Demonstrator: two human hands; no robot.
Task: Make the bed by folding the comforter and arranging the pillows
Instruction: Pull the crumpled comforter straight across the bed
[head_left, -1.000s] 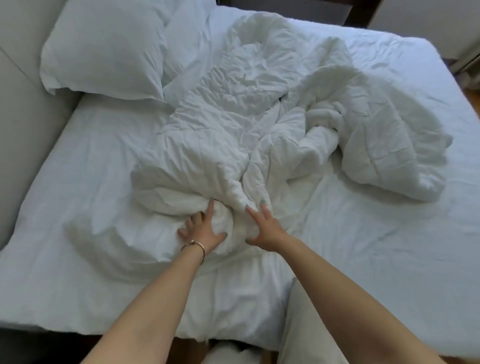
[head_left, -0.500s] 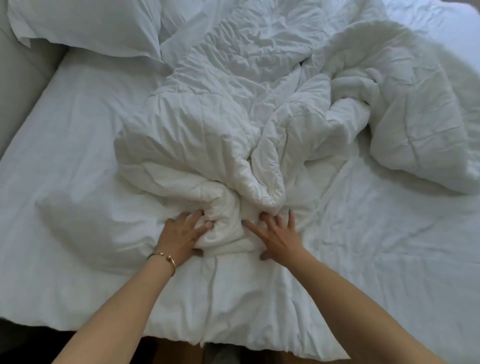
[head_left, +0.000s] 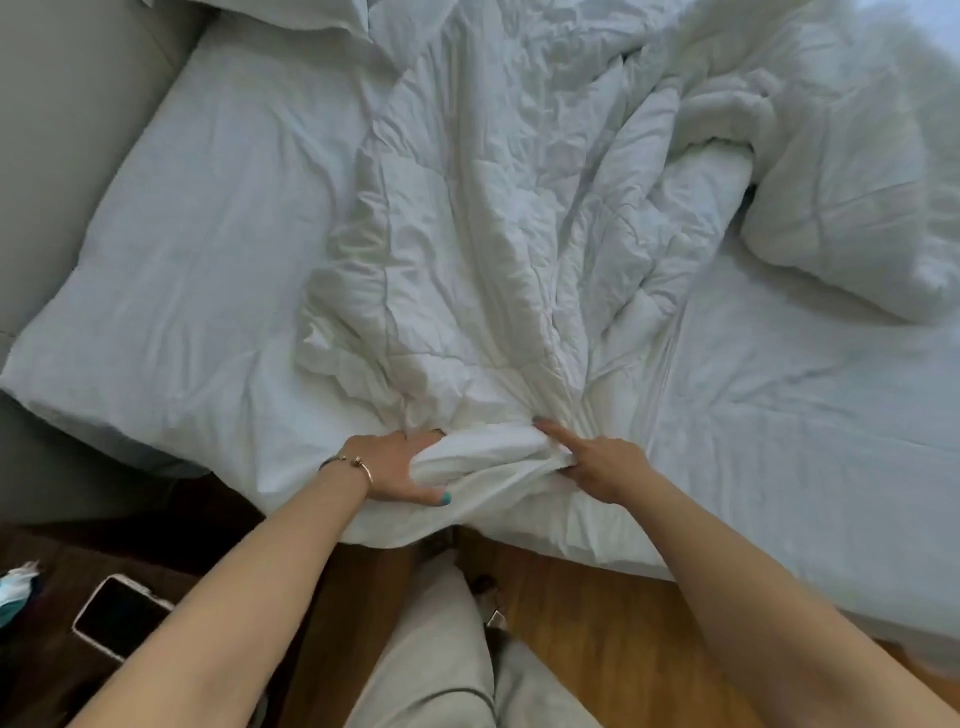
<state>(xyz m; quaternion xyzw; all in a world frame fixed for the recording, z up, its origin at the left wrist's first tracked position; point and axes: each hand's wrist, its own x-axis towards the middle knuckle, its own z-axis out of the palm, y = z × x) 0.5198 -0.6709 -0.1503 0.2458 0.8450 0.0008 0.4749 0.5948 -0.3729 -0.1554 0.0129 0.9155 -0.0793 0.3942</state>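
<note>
A crumpled white comforter (head_left: 519, 218) lies bunched across the middle of the bed (head_left: 208, 249), stretching from the near edge to the far right. My left hand (head_left: 400, 467), with a bracelet on the wrist, grips a bunched end of the comforter at the bed's near edge. My right hand (head_left: 597, 465) holds the same bunch from the other side, index finger extended over the fabric. A white pillow (head_left: 311, 21) shows only its lower corner at the top left.
A grey upholstered headboard (head_left: 67, 130) runs along the left. A dark bedside surface (head_left: 47, 597) at lower left carries a phone (head_left: 122, 616) and some cloth. Wooden floor (head_left: 597, 623) and my light trouser leg (head_left: 431, 660) lie below the bed edge.
Both hands have closed on the comforter's end and drawn it toward the near edge of the bed. The view has tilted down, so the floor and the bedside surface now show.
</note>
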